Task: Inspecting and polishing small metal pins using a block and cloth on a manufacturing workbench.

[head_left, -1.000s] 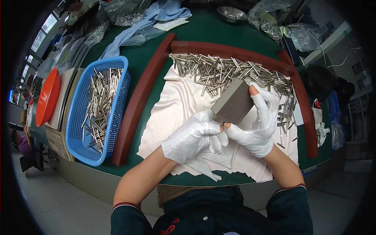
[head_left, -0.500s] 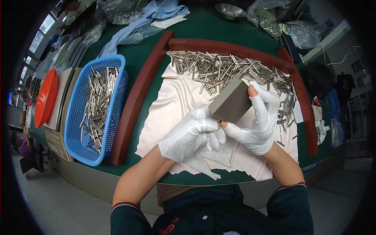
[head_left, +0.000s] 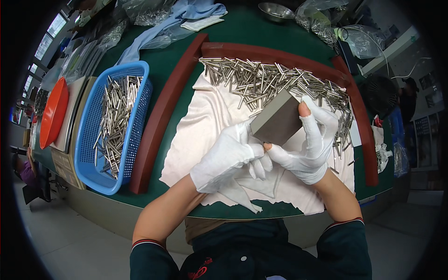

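Above the cloth I hold a grey, smooth-faced rectangular block [head_left: 278,120], tilted, with one lighter long side. My right hand [head_left: 311,144], in a white glove with bare fingertips showing, grips it between a finger at the upper right corner and the thumb at the lower edge. My left hand [head_left: 231,156], also gloved, is at the block's lower left corner, its fingers curled below; part of its grip is hidden. Beneath lies a pale pink cloth [head_left: 191,154], with a white rag [head_left: 263,184] under my hands. Many loose metal pins [head_left: 261,84] are heaped beyond the block.
Dark red wooden rails [head_left: 163,121] border the cloth on the left, back and right. A blue plastic basket [head_left: 81,149] with more pins stands at left, beside an orange tray [head_left: 53,114]. At the back are a blue cloth [head_left: 158,23], a metal bowl [head_left: 276,11] and plastic bags [head_left: 364,39].
My left hand has shifted slightly, and its fingertip is now tucked out of sight beside the block's lower corner. The block and my right hand have moved a little to the right.
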Demonstrator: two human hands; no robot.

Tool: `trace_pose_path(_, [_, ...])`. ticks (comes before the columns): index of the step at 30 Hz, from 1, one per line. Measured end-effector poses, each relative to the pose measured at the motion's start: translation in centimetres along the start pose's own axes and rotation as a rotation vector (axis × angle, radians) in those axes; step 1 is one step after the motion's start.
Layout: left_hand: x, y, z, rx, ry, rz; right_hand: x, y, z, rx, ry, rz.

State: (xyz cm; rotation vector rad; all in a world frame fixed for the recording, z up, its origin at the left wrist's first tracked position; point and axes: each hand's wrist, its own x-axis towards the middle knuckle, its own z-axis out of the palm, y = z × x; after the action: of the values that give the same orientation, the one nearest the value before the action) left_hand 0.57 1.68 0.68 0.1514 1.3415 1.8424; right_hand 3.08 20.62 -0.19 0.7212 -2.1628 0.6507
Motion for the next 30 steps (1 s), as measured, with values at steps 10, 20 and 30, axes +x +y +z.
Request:
trace_pose_path(10, [-0.5,-0.7,-1.0,-0.179,-0.045,0.144,-1.2,0.7,0.2,-0.109,0.008,-0.059])
trace_pose_path(20, [-0.6,0.1,-0.6,-0.161,-0.017,0.146,-1.3,1.1,-0.3,-0.204,0.051,-0.096])
trace_pose_path(30, [-0.6,0.1,-0.9,-0.054,0.057,0.19,-1.0,1.3,-0.6,-0.019,0.073,0.126])
